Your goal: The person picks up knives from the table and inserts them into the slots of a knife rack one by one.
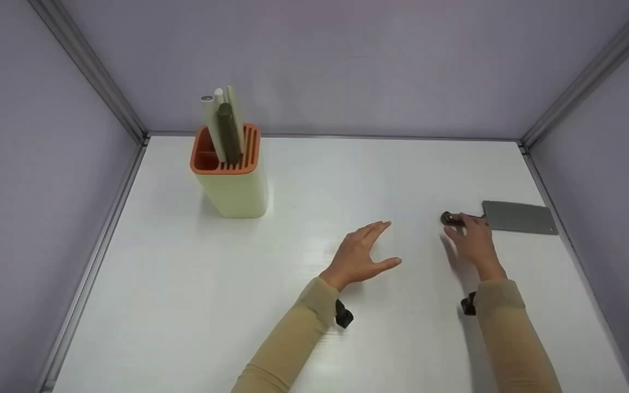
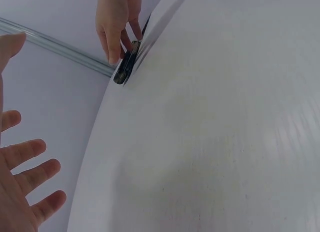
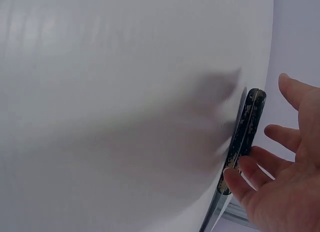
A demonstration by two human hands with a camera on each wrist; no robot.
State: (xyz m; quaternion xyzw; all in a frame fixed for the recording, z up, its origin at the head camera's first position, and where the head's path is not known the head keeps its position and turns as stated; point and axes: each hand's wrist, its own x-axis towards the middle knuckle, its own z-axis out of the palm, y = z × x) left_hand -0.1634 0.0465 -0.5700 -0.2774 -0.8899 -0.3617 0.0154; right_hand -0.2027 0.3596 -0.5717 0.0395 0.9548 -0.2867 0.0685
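Note:
A cleaver lies flat at the table's right side, its grey blade pointing right and its dark, worn handle pointing left. My right hand is over that handle; in the right wrist view some fingertips are right at it, while the thumb stands apart. Palm turned inward, my left hand hovers above the middle of the table with fingers and thumb spread, holding nothing. In the left wrist view its fingers show at the left edge, with the cleaver handle beyond.
A cream knife block with an orange slotted top stands at the back left. Several pale handles and one dark handle stick up from it. Pale panels with metal edge rails enclose the white table at the back and both sides.

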